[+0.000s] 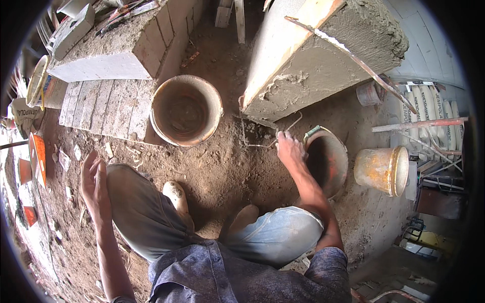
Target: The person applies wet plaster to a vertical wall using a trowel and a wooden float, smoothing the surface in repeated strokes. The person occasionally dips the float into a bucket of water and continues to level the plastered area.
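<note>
I am crouched on a dirt floor. My right hand grips the near rim of a reddish bucket lying tilted at my right knee. My left hand hangs free beside my left knee, fingers loosely apart, holding nothing. A larger round bucket, empty and mortar-stained, stands upright ahead of me between the two block walls.
A low block wall rises at the left and a mortar-coated block wall at the right, with a bent metal bar across it. A yellow bucket lies at the far right near stacked sacks. Wire lies on the dirt.
</note>
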{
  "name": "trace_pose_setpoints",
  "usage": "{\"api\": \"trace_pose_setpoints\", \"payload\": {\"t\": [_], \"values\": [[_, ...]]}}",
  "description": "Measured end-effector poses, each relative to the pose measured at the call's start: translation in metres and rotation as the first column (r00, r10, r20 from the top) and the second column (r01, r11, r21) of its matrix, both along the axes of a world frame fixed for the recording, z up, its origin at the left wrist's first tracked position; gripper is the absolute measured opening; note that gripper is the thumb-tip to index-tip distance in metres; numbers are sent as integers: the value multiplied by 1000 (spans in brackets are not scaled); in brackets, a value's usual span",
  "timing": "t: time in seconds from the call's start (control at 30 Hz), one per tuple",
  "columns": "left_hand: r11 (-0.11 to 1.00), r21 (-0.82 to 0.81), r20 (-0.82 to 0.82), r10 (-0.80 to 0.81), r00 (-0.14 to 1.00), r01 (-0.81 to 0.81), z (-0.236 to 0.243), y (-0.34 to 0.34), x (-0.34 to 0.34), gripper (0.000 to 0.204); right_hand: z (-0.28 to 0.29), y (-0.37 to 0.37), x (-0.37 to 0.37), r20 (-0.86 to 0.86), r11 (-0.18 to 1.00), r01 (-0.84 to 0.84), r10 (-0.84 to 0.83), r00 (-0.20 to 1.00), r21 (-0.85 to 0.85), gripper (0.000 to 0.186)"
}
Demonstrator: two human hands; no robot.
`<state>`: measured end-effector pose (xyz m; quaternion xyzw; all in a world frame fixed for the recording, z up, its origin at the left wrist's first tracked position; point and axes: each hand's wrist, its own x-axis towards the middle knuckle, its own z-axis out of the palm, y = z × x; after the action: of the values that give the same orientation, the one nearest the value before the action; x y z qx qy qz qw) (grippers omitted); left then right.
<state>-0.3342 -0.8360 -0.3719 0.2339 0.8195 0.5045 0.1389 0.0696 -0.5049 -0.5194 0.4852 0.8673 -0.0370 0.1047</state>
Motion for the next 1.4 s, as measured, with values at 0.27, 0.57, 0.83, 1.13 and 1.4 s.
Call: {"api": "trace_pose_setpoints", "payload": {"t": [0.27, 0.57, 0.83, 1.13, 1.4], "values": [[974, -147, -493, -224, 841, 173, 33, 54, 52, 50, 74, -1, 37, -196, 992, -64, 84, 977, 107, 28], [800, 37, 748, -420, 514, 599, -291, 241, 228, 27, 32, 12, 6, 298, 994, -109, 105, 949, -3, 31], [991, 132, 947, -116, 300, -35, -240, 251, 264, 21, 37, 58, -44, 458, 985, -157, 172, 872, -70, 25], [980, 186, 853, -197, 483, 70, -156, 252, 243, 19, 247, -20, 31, 192, 995, 10, -30, 981, 103, 27], [713, 192, 626, -619, 475, 675, -107, 291, 150, 41, 27, -76, 58, -116, 959, 148, -181, 977, -243, 31]]}}
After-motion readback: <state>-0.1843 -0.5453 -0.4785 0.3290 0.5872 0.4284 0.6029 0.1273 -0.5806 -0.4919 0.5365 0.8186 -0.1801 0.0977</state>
